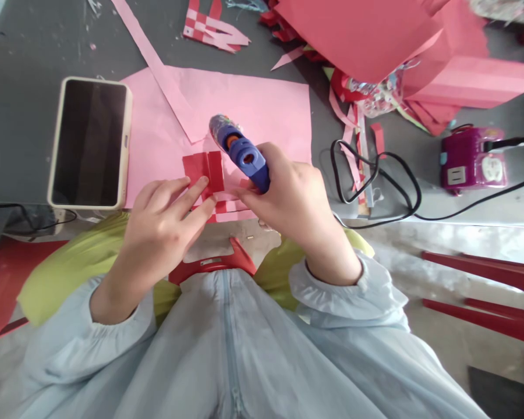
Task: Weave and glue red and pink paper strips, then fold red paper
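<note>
In my right hand (294,195) is a blue hot glue gun (251,162), its handle gripped and its far end pointing up and left over a pink paper sheet (262,105). My left hand (161,227) lies with fingers stretched out, the tips pressing on red paper strips (196,167). These strips join a red-and-pink woven paper piece (231,208) at the table's near edge. Part of that weave is hidden beneath both hands. A long pink paper strip (157,67) lies across the sheet's upper left.
A phone (94,142) lies left of my left hand. Another woven piece (207,28) is at the back. Red paper sheets (353,35) are piled at the back right. A black cable (386,154) loops near a purple power socket box (471,160). Red plastic stools (484,270) stand below.
</note>
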Available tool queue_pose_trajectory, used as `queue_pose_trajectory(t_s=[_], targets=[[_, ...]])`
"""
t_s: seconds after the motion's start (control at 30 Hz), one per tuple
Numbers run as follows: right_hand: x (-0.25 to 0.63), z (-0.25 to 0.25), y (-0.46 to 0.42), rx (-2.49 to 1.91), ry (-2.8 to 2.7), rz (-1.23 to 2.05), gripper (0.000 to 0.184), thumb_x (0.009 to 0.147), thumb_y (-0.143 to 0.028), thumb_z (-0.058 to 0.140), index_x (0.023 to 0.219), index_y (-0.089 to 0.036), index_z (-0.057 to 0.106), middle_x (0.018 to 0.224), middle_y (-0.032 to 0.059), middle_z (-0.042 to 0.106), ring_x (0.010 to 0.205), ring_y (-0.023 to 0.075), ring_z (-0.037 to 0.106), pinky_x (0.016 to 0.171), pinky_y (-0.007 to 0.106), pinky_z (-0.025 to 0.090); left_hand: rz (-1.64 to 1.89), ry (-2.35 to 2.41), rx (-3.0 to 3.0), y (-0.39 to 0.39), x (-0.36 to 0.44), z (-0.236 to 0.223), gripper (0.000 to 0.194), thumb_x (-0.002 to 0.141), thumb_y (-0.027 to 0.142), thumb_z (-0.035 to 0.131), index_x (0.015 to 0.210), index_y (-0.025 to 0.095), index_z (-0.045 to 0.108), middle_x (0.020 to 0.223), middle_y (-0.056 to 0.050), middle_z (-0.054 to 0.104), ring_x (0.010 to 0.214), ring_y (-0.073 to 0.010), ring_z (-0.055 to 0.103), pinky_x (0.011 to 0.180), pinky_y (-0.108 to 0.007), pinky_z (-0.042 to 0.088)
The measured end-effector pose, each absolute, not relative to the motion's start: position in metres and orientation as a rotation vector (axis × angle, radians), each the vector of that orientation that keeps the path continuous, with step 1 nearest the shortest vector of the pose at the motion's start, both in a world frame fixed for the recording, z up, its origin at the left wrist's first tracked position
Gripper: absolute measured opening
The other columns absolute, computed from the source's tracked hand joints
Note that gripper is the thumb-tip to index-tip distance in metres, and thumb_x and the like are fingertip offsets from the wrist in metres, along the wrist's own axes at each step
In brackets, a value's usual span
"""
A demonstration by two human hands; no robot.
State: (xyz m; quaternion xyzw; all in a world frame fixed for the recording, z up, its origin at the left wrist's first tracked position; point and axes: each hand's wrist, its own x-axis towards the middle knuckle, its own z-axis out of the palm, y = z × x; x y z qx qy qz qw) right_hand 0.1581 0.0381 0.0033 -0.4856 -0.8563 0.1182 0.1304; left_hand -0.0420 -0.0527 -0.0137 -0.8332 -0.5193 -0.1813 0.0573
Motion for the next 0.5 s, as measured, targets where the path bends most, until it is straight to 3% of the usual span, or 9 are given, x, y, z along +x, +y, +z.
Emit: queue_pose_trajectory(t_s=[0.17,0.37,0.5], targets=[[0.1567,0.0041,0.0374,-1.422,-2.495,0.279,0.030,0.086,-0.038,0.059,0.110,-0.020,0.058,0.066,0.0007,0.067,0.060,0.0197,0.063,0.057,0.028,0.042,-0.617,-1.588,-2.545,-0.0522,-0.0429,-0.0128,0.023,0.091,0.019,0.061,0.114,0.021,0.067,0.132,-0.008,0.069,0.112,-0.0297,0.066,0.092,-0.050,0.055],[0.1553,0.0067,0.0375,-1.454,-2.499,0.292,0.032,0.085,-0.041,0.058,0.107,-0.018,0.059,0.070,0.0025,0.068,0.061,0.0204,0.064,0.056,0.029,0.041,-0.887,-1.775,-2.348,-0.0585,-0.0449,-0.0072,0.030,0.090,0.012,0.057,0.117,0.023,0.065,0.120,-0.005,0.074,0.106,-0.0237,0.070,0.094,-0.042,0.057],[0.1564,0.0053,0.0381,-1.455,-2.503,0.330,0.034,0.083,-0.038,0.059,0.111,-0.018,0.059,0.071,0.0030,0.069,0.064,0.0218,0.065,0.058,0.030,0.043,-0.818,-1.819,-2.256,-0.0615,-0.0434,-0.0063,0.031,0.089,0.010,0.057,0.116,0.021,0.063,0.111,-0.004,0.076,0.099,-0.0234,0.072,0.088,-0.042,0.060]])
